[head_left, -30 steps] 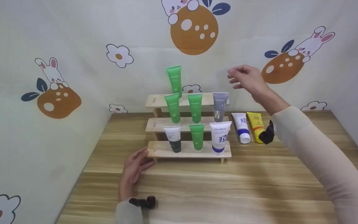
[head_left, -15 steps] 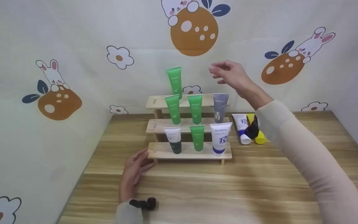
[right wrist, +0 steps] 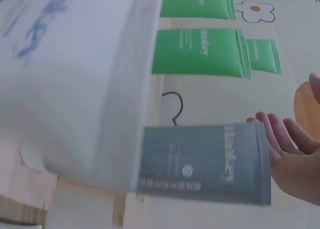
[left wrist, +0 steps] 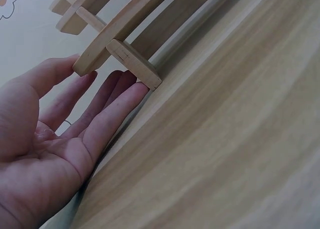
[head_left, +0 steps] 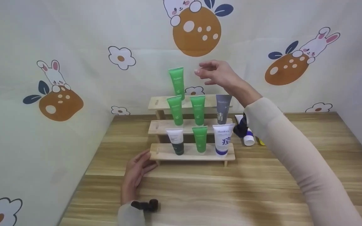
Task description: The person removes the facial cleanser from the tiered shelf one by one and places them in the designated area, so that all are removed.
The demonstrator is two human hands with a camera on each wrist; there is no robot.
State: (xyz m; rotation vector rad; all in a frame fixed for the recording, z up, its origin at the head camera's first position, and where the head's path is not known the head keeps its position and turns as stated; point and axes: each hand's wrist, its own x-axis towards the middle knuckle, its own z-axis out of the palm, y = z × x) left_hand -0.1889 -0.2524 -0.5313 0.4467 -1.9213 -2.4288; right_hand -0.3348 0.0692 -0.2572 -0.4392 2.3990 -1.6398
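Note:
A three-tier wooden display rack [head_left: 165, 154] holds upright squeeze tubes. My left hand [head_left: 134, 169] is at the left end of its bottom tier; in the left wrist view the thumb touches the board's end and the extended fingers [left wrist: 115, 109] reach the leg. My right hand [head_left: 217, 73], empty with loosely bent fingers, hovers above the top tier, right of the lone green tube [head_left: 177, 82] there. The middle tier bears two green tubes [head_left: 198, 110] and a grey-blue tube [head_left: 222, 108]. Below stand a white-and-dark-green tube [head_left: 176, 141], a green tube [head_left: 200, 139] and a white-and-blue tube [head_left: 222, 139].
Right of the rack, a white tube with a blue band [head_left: 248, 138] and a yellow tube [head_left: 261, 142] lie on the wood-grain table [head_left: 200, 194], partly hidden by my right sleeve. A cloth backdrop [head_left: 146, 25] with rabbit prints rises behind and along the sides.
My right hand has moved left through the air, from right of the rack to above its top tier. Its sleeve now covers more of the lying tubes. The left hand stays put.

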